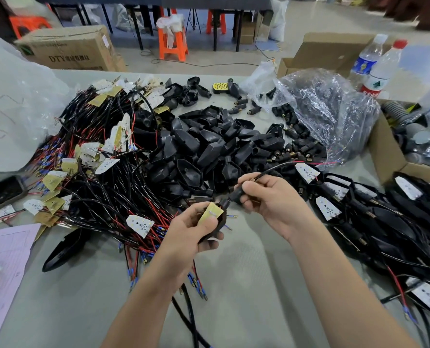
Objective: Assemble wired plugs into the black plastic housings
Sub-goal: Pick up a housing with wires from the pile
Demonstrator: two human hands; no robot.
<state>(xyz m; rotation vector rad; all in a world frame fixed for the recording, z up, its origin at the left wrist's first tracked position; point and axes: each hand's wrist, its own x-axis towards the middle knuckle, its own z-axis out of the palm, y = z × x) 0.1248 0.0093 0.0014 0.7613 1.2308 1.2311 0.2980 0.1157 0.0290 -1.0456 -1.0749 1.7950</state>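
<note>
- The left hand [194, 237] grips 1 black housing [220, 223], its thumb pressing a yellow circuit board [209, 214] against it. The right hand [269, 199] pinches a black plug [234, 196] at the housing's neck, between the 2 hands, which are close together.
- If the plug goes in skewed, it could jam or leave a gap at the neck.
- The plug's lead [275, 168] runs up past the right hand, and a tug on it may drag the plug back out.
- A bare terminal [232, 216] pokes out just right of the left thumb and might get trapped or bent.
- The heap of wired boards [103, 182] left of the left hand could snag the trailing wires.
</note>
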